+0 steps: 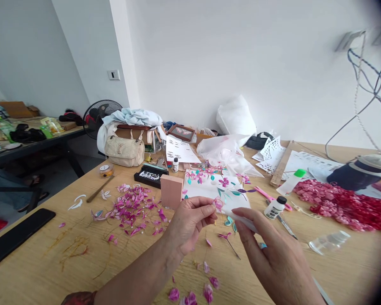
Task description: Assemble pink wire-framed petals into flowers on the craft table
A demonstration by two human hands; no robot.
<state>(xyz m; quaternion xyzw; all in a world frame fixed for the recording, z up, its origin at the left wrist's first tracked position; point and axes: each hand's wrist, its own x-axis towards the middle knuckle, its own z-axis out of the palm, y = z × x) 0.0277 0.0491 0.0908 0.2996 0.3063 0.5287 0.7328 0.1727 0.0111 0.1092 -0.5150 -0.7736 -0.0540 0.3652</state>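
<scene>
My left hand (190, 222) pinches a small pink paper flower (219, 203) between thumb and fingers above the wooden table (44, 271). My right hand (273, 254) grips a white glue tube (241, 219), whose tip points at the flower. Just behind my hands lies a white card (209, 190) decorated with pink flowers and teal leaves. A pile of loose pink petals (136, 207) is spread to the left of my hands, and a stemmed pink flower (227, 238) lies between them on the table.
A pink block (171, 190) stands beside the card. A small white bottle with black cap (274, 207), a green-capped bottle (292, 181), a red petal heap (346, 205), a clear bottle (328, 242), a beige handbag (124, 150), a fan (98, 114) and a black phone (15, 235) surround the work spot.
</scene>
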